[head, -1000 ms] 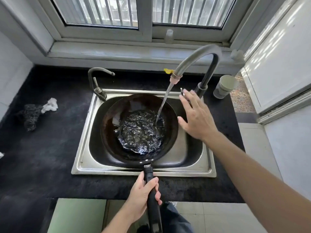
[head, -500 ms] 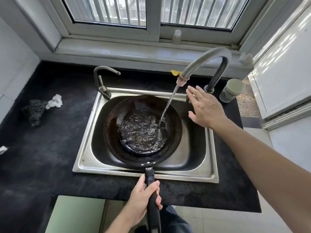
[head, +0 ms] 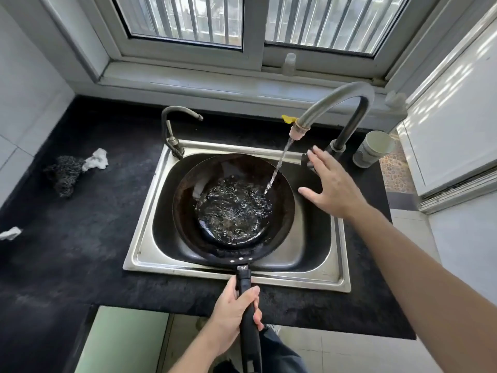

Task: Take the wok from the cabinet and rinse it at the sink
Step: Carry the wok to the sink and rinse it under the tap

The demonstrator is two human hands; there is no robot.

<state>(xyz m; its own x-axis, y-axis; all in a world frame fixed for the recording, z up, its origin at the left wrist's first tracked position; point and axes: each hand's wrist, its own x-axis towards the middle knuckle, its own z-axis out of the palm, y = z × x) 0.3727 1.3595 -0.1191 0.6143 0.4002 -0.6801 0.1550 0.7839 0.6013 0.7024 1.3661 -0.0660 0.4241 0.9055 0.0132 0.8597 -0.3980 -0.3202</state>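
A dark round wok [head: 185, 208] rests in the steel sink [head: 145, 238], with bubbling water pooled in its bottom. My left hand [head: 234, 313] grips the wok's long black handle [head: 248, 319], which sticks out over the counter's front edge. Water runs from the tall curved tap [head: 333, 103] into the wok's right side. My right hand [head: 333, 189] hovers open, fingers spread, over the sink's right rim, just in front of the tap's base and lever; it holds nothing.
A second, smaller tap [head: 172, 130] stands at the sink's back left corner. A steel scourer [head: 63, 173] and a white rag [head: 95, 160] lie on the black counter [head: 67, 238] at left. A grey-white cup [head: 373, 149] stands right of the tap. A small bottle [head: 290, 63] sits on the windowsill.
My right hand has drawn a little away from the tap lever, toward me. The water keeps running into the wok. My left hand still holds the handle.
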